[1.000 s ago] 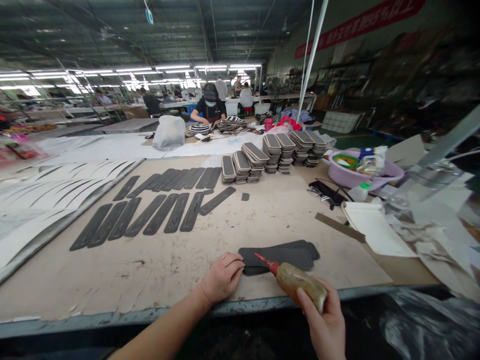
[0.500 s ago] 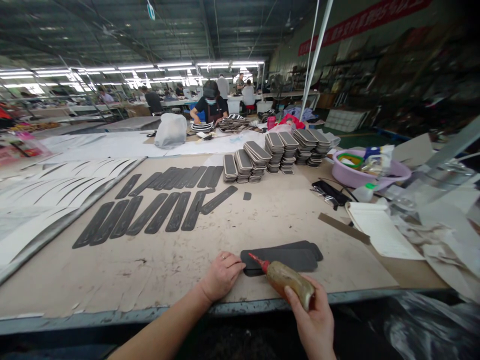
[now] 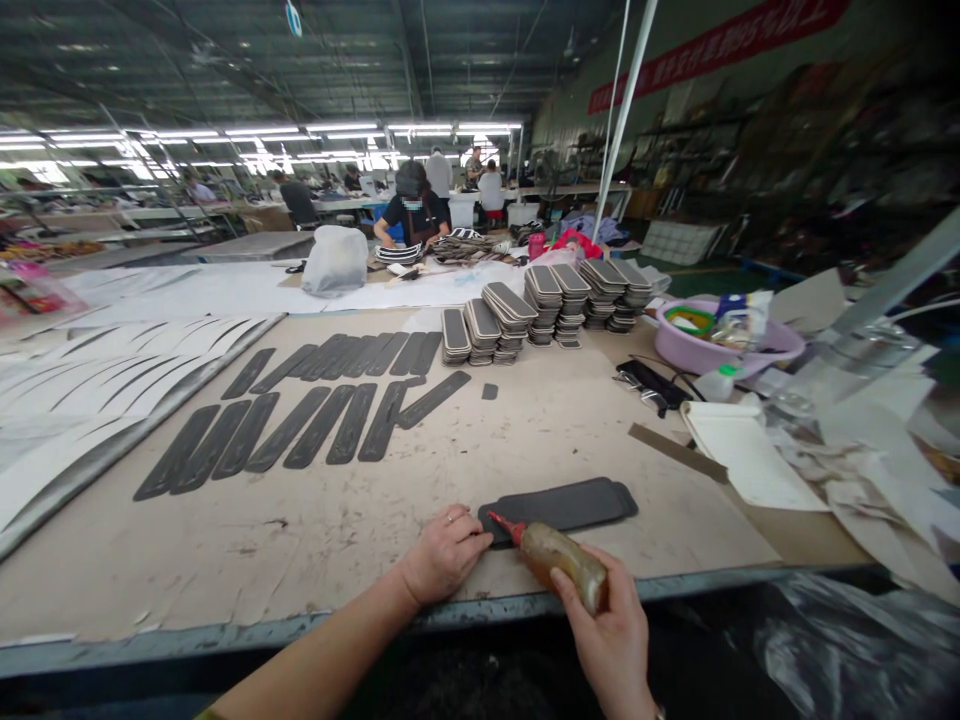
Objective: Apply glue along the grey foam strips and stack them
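In my right hand (image 3: 611, 625) is a squeeze bottle (image 3: 564, 562) of brownish, see-through plastic with a red nozzle (image 3: 507, 526). The bottle is tilted, its nozzle pointing left at the near end of a small pile of black rounded strips (image 3: 562, 503). My left hand (image 3: 446, 552), a ring on one finger, rests on the table with its fingers closed at the left end of those strips. Its fingertips pinch the edge of a strip there. Whether the nozzle touches the strip cannot be made out.
Two rows of black strips (image 3: 257, 440) lie to the left, some glossy on top. Stacks of pale-edged pieces (image 3: 499, 320) stand at the back. At right are a purple basin (image 3: 675, 350), sunglasses (image 3: 652, 388) and a notepad (image 3: 739, 445). A co-worker (image 3: 412, 205) sits opposite.
The bottle has shifted left, its nozzle now nearer my left fingers. The strips lie differently: the front strip that lay straight across no longer shows on top. The view has swung slightly.
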{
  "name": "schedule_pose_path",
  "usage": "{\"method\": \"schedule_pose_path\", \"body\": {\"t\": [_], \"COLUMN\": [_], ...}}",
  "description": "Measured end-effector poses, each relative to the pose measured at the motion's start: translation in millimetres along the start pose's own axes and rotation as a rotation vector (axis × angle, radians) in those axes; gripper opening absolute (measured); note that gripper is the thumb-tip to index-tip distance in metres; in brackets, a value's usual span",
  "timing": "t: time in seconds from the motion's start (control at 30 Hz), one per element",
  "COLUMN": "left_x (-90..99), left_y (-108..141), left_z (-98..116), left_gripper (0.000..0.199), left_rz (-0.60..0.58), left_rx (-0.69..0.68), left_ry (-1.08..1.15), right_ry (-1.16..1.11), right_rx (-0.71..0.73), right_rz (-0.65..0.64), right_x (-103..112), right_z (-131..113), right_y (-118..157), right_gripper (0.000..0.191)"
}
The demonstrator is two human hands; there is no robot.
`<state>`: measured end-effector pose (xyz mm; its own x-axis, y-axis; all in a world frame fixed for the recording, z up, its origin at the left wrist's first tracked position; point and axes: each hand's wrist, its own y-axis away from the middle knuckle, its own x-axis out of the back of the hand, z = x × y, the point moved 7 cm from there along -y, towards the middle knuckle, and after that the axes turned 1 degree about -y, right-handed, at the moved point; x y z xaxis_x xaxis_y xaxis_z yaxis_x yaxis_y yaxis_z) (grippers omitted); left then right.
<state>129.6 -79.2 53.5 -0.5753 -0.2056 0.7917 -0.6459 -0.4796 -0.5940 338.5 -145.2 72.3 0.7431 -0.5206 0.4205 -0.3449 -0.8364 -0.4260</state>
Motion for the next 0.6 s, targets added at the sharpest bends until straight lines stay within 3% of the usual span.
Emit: {"method": "schedule_pose_path", "body": {"t": [0.6], "left_x": [4.8], "left_y": [-2], "left_z": [0], "left_gripper": [0.024], "left_rz": [0.045], "left_rx": [-0.016], "left_ry": [0.026], "right_ry": [0.321], "right_rx": [-0.081], "right_rz": [0.372], "right_x": [81], "right_z": [41], "right_y": [-23], "right_gripper": [0.054]}}
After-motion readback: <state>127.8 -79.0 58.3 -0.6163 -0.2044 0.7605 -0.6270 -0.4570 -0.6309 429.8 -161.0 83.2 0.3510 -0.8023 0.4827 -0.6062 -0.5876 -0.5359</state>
